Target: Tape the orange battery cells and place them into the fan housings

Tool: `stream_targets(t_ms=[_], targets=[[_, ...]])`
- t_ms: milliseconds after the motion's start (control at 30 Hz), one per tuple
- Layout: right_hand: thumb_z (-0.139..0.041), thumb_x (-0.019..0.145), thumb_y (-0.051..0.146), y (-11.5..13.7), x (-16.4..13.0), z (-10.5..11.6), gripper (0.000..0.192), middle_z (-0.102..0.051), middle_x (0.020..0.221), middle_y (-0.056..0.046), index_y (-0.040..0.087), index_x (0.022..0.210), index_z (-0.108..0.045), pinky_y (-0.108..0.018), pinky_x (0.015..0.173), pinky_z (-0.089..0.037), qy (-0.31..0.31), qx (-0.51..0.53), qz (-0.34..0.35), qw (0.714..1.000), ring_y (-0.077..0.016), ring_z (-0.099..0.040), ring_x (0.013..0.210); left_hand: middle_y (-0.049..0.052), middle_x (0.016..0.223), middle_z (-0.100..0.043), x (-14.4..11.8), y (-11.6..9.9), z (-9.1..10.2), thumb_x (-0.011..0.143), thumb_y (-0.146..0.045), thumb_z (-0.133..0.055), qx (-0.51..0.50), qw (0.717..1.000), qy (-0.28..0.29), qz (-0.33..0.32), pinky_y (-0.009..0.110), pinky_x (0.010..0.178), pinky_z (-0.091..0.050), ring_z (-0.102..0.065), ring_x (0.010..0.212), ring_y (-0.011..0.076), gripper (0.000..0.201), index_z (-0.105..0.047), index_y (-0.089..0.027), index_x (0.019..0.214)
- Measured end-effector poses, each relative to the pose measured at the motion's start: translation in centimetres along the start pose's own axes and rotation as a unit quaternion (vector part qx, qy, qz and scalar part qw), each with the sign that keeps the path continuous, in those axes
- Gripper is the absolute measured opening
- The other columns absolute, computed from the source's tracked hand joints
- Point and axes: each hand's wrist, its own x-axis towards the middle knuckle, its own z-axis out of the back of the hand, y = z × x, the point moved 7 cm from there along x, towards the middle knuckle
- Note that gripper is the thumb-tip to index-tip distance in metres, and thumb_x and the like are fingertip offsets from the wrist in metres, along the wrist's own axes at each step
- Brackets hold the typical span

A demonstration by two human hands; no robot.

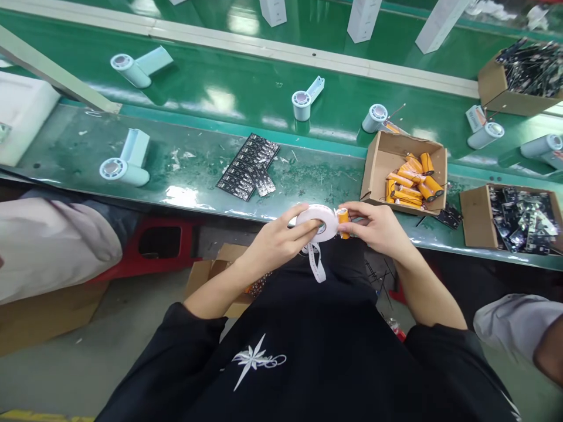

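My left hand grips a white roll of tape just below the green bench's front edge, and a loose strip of tape hangs down from the roll. My right hand holds a small orange cylindrical battery cell pressed against the roll's right side. Both hands are over my lap, above my black top.
An open cardboard box of several orange cells sits just beyond my right hand. A stack of black circuit boards lies on the bench, another box of boards at right. White cylindrical housings stand along the conveyor. Other people's sleeves flank me.
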Motion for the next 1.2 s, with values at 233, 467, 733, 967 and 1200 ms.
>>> stream_targets(t_ms=[233, 467, 733, 967, 1200], targets=[[-0.097, 0.076, 0.06, -2.6, 1.1, 0.3, 0.061, -0.085, 0.108, -0.008, 0.022, 0.123, -0.083, -0.042, 0.09, -0.072, -0.162, 0.16, -0.004, 0.974, -0.0294, -0.082, 0.1, 0.002, 0.121, -0.082, 0.8, 0.1, -0.5, 0.103, -0.014, -0.071, 0.015, 0.996, -0.06, 0.06, 0.038, 0.094, -0.056, -0.063, 0.104, 0.0219, 0.036, -0.073, -0.023, 0.138], [-0.101, 0.072, 0.048, -2.3, 1.2, -0.2, 0.058, -0.085, 0.098, -0.005, 0.02, 0.12, -0.086, -0.036, 0.084, -0.071, -0.11, 0.19, -0.024, 0.975, -0.0257, -0.082, 0.091, 0.003, 0.09, -0.077, 0.6, -1.7, -0.2, 0.101, -0.018, -0.074, -0.042, 0.996, -0.07, 0.02, 0.036, 0.077, -0.048, -0.062, 0.093, 0.0208, 0.031, -0.073, -0.018, 0.132], [-0.094, 0.089, 0.029, 5.7, -4.2, 1.1, 0.038, -0.083, 0.082, 0.004, 0.032, 0.125, -0.085, -0.021, 0.055, -0.061, -0.108, 0.092, 0.164, 0.976, -0.0132, -0.071, 0.058, -0.001, 0.081, -0.072, -0.4, -4.3, 3.4, 0.1, -0.018, -0.073, -0.159, 0.98, -0.11, -0.04, 0.033, 0.066, -0.046, -0.058, 0.08, 0.0155, 0.011, -0.077, -0.021, 0.11], [-0.1, 0.084, 0.04, 2.9, -7.4, 10.9, 0.027, -0.079, 0.079, 0.005, 0.035, 0.108, -0.088, -0.021, 0.051, -0.06, -0.475, 0.139, 0.261, 0.829, -0.0117, -0.069, 0.056, 0.0, 0.095, -0.074, -0.4, -4.6, 1.6, 0.098, -0.015, -0.077, -0.21, 0.967, -0.107, -0.099, 0.033, 0.098, -0.059, -0.061, 0.101, 0.0177, 0.015, -0.081, -0.024, 0.108], [-0.101, 0.076, 0.05, -2.4, -7.3, 6.6, 0.034, -0.083, 0.083, -0.002, 0.025, 0.094, -0.088, -0.033, 0.06, -0.07, -0.429, 0.128, 0.044, 0.893, -0.0215, -0.077, 0.066, 0.015, 0.135, -0.073, 0.3, 4.2, -8.0, 0.1, -0.029, -0.076, -0.127, 0.987, 0.036, 0.088, 0.064, 0.118, -0.051, -0.054, 0.14, 0.0379, 0.04, -0.072, -0.023, 0.139]])
